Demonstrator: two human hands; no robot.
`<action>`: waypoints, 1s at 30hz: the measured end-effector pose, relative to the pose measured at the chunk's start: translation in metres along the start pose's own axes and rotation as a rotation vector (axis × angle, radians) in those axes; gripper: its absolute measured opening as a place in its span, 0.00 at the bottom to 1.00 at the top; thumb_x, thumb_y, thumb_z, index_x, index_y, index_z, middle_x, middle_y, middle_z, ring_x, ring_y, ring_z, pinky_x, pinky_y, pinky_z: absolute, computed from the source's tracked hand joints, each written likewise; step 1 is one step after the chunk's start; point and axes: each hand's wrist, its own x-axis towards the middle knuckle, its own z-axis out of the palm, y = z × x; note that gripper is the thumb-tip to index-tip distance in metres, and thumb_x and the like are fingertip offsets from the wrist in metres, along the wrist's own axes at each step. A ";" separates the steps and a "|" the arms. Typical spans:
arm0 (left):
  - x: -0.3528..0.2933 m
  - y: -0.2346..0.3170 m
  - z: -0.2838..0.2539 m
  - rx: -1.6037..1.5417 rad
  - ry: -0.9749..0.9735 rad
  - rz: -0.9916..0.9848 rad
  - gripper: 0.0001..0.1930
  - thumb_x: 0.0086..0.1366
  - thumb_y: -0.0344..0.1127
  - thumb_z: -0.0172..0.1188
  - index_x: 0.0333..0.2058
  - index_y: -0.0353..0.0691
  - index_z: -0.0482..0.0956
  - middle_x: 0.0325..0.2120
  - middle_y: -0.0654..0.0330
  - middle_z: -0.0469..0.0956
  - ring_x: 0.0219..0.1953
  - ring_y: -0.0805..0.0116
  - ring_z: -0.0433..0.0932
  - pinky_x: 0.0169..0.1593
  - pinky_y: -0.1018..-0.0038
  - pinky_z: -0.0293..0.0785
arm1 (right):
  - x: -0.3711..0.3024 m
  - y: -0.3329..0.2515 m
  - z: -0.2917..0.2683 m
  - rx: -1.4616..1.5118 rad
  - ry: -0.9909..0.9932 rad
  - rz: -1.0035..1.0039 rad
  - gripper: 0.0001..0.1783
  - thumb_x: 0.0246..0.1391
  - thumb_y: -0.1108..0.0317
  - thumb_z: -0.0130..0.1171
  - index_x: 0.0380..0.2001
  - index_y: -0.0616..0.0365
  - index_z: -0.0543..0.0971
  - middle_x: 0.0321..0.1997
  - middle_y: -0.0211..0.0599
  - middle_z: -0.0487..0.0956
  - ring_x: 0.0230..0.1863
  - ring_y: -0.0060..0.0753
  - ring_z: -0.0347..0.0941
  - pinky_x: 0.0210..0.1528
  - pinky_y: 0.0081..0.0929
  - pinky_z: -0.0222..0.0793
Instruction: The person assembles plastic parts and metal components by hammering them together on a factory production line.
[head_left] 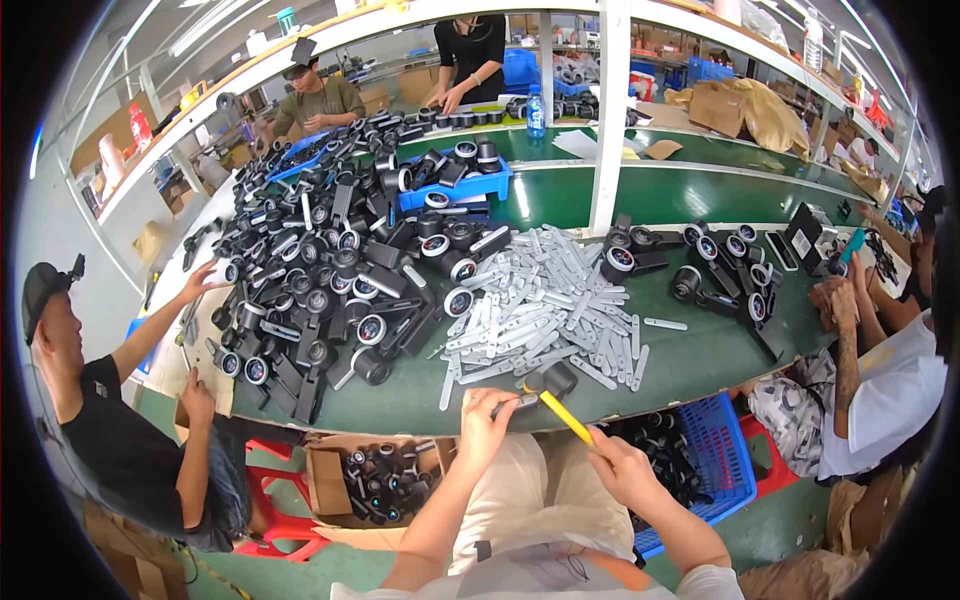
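At the near edge of the green counter (pixel 690 360), the right hand (pixel 622 468) has its fingers wrapped around the yellow handle of a hammer (pixel 560 400), whose long axis runs diagonally from that hand up and to the left, black head resting on the counter just beside the heap of grey flat strips (pixel 545 300). The left hand (pixel 485 412) pinches a small grey piece (pixel 522 402) just under the hammer head. Below the edge, a cardboard box (pixel 330 480) and a blue basket (pixel 715 440) each hold black cylindrical parts.
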 end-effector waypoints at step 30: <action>-0.011 -0.029 -0.021 -0.422 -0.114 -0.228 0.32 0.47 0.20 0.67 0.53 0.40 0.67 0.31 0.65 0.79 0.24 0.84 0.70 0.27 0.84 0.68 | 0.003 -0.024 0.037 -0.041 -0.174 -0.067 0.23 0.53 0.71 0.58 0.54 0.57 0.71 0.30 0.48 0.76 0.29 0.54 0.74 0.28 0.40 0.71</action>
